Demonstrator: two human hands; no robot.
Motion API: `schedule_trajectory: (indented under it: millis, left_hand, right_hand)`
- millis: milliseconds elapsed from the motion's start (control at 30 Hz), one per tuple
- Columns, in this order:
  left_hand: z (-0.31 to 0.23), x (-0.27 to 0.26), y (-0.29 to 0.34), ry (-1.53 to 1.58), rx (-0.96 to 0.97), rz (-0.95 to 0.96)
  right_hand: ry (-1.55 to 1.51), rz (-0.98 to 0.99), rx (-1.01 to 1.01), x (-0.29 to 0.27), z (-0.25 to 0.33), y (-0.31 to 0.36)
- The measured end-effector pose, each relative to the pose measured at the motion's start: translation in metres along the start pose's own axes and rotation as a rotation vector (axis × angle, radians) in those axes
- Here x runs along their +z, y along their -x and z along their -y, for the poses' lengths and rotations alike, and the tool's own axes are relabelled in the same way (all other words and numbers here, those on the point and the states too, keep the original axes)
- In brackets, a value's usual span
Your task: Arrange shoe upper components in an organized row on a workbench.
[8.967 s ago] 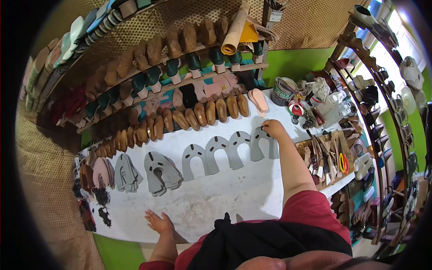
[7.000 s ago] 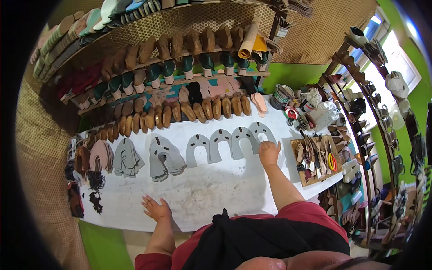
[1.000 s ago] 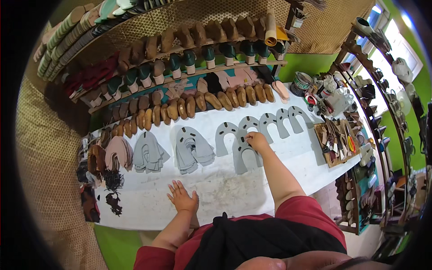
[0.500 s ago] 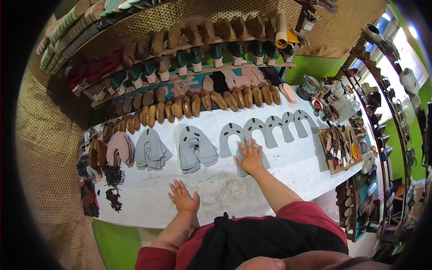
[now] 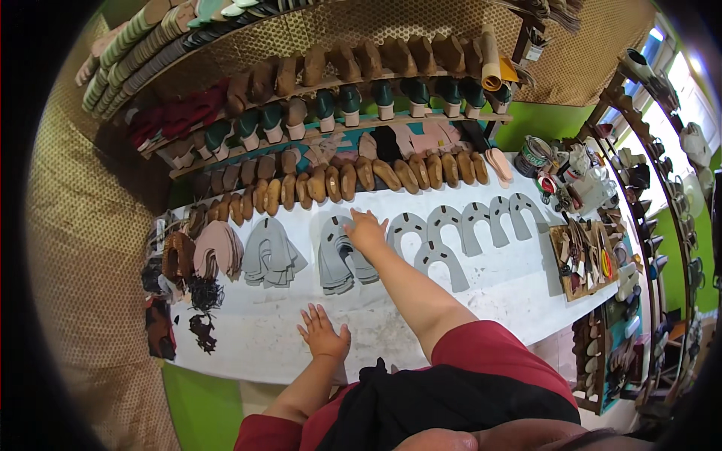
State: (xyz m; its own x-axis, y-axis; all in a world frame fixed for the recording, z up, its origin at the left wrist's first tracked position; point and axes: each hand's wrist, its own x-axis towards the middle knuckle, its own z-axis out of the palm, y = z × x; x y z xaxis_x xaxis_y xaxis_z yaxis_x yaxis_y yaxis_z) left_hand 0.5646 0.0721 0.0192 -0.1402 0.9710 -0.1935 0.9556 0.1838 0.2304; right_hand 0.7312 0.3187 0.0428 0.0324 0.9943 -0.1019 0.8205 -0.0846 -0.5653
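Observation:
My right hand (image 5: 367, 232) reaches over the middle stack of grey shoe-upper pieces (image 5: 336, 263), its fingers apart and touching the top piece near its curved end. The palm side is hidden. My left hand (image 5: 326, 336) lies flat on the white tabletop near the front edge, fingers spread, holding nothing. Right of the stack, several single arch-shaped grey uppers (image 5: 445, 219) with small dark marks lie in a row. One more grey upper (image 5: 440, 263) lies just in front of that row. Further left sits another grey stack (image 5: 271, 252).
A pink stack of uppers (image 5: 213, 252) and black scraps (image 5: 201, 332) lie at the left of the table (image 5: 263, 346). Brown shoe lasts (image 5: 332, 183) line its back. A wooden tool tray (image 5: 580, 259) and a tin (image 5: 534, 155) stand at the right.
My right hand has left the front single grey upper and moved left to the middle grey stack. My left hand stays flat on the table. The whole view has shifted slightly.

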Motion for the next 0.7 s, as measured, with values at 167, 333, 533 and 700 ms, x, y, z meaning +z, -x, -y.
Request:
schedule_trajectory:
  millis: [167, 333, 533, 700]
  left_hand:
    - [0.005, -0.004, 0.002, 0.019, -0.023, 0.039]
    - [-0.001, -0.005, -0.001, 0.014, -0.006, 0.033]
    - [0.008, 0.001, 0.004, 0.019, -0.014, 0.012]
    - [0.003, 0.000, 0.002, 0.020, 0.011, 0.000]
  right_hand:
    - [0.068, 0.005, -0.180, 0.006, 0.006, 0.003]
    - [-0.071, -0.264, -0.130, 0.034, 0.000, 0.003]
    - [-0.185, -0.192, -0.187, 0.022, 0.006, 0.018]
    - [-0.185, -0.209, -0.273, -0.001, -0.001, 0.034]
